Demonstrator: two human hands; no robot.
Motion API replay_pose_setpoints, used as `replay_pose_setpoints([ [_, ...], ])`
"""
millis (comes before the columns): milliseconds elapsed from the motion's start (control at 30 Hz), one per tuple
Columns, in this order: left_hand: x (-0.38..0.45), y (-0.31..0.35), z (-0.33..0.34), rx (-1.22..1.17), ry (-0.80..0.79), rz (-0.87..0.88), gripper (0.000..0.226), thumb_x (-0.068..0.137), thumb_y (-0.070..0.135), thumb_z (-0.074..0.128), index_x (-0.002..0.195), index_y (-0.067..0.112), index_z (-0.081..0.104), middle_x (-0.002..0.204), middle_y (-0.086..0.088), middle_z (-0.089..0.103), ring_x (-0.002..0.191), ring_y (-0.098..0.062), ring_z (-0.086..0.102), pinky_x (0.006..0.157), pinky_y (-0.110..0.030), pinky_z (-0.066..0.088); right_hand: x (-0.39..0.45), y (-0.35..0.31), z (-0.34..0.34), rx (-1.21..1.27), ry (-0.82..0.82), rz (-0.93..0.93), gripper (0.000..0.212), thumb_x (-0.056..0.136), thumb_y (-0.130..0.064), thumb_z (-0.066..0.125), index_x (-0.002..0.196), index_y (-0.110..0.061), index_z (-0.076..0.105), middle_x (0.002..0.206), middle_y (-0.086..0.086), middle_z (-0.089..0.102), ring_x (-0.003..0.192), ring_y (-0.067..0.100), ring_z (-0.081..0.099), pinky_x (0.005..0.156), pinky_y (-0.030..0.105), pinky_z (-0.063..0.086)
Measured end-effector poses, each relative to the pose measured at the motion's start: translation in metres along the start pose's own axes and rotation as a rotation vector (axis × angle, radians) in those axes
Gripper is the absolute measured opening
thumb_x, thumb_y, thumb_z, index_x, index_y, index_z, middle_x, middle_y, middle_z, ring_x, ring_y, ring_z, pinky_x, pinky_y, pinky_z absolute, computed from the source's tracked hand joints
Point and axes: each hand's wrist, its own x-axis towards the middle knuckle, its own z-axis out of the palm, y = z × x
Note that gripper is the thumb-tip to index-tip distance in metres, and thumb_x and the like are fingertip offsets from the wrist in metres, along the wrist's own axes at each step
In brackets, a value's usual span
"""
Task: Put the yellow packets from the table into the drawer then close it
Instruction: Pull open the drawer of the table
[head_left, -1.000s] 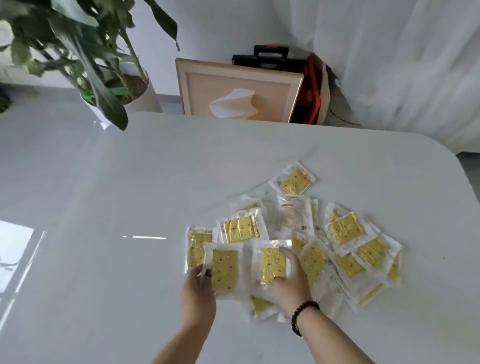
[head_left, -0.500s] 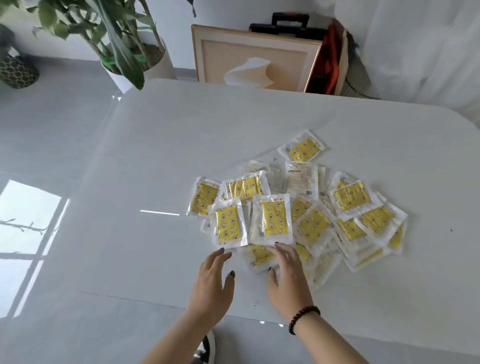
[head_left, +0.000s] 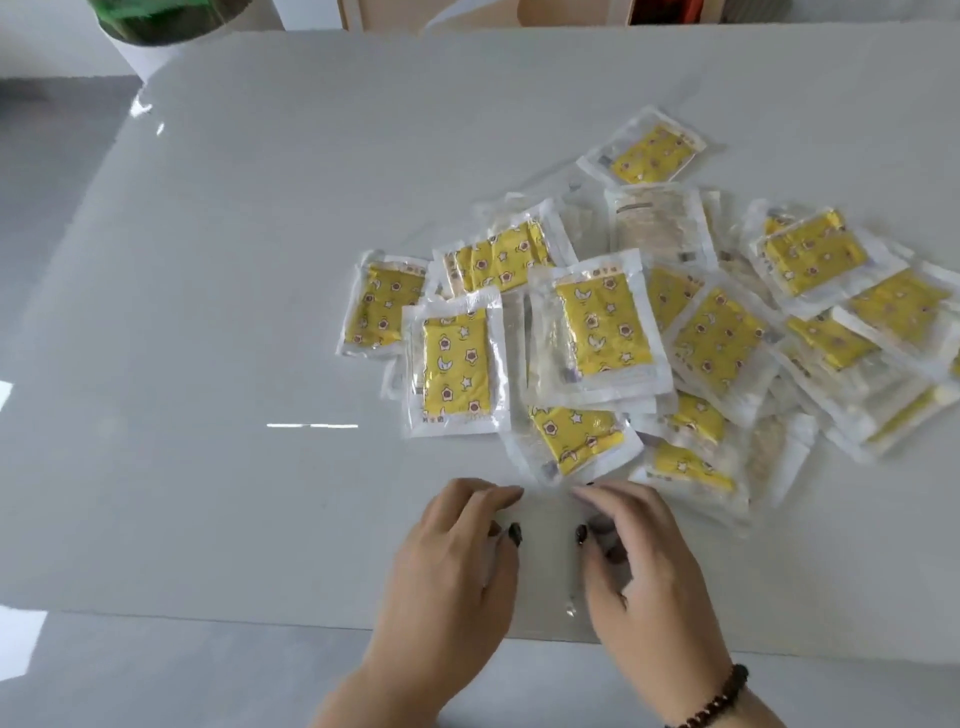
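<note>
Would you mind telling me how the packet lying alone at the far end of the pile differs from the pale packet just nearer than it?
The far packet shows its yellow printed side; the pale packet shows no yellow, only a whitish face with small print. The far packet lies tilted and rests mostly on bare table; the pale packet sits squarer and overlaps neighbouring packets. Both are flat, clear-edged sachets of similar size, and neither hand touches them.
</note>
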Motion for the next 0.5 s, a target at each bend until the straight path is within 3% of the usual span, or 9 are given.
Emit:
replay_pose_setpoints([
  [100, 0.005, 0.0, 0.019, 0.139, 0.125, 0.129, 0.026, 0.083, 0.022, 0.049, 0.105, 0.026, 0.063, 0.099, 0.01, 0.056, 0.081, -0.008, 0.057, 0.067, -0.023, 0.047, 0.002, 0.012, 0.0, -0.052, 0.049, -0.108, 0.033, 0.084, -0.019, 0.046, 0.11, -0.018, 0.066, 0.111, -0.009, 0.055, 0.091, 0.003, 0.055, 0.082, 0.001, 0.039],
  [267, 0.018, 0.016, 0.039, 0.302, 0.24, 0.211, 0.014, 0.08, 0.022, 0.048, 0.084, 0.019, 0.062, 0.075, 0.005, 0.054, 0.06, -0.018, 0.053, 0.052, -0.034, 0.047, -0.002, 0.017, 0.01, -0.105, 0.151, -0.236, 0.029, 0.083, -0.014, 0.049, 0.099, -0.017, 0.073, 0.103, -0.004, 0.064, 0.092, 0.013, 0.059, 0.078, 0.015, 0.045],
  [500, 0.012, 0.01, 0.043, 0.301, 0.265, 0.258, 0.014, 0.08, 0.023, 0.049, 0.086, 0.022, 0.062, 0.073, 0.008, 0.053, 0.061, -0.016, 0.054, 0.055, -0.035, 0.047, 0.0, 0.023, 0.013, -0.092, 0.229, -0.235, 0.024, 0.082, -0.02, 0.049, 0.087, -0.022, 0.073, 0.098, -0.01, 0.062, 0.082, 0.002, 0.055, 0.075, 0.004, 0.04],
])
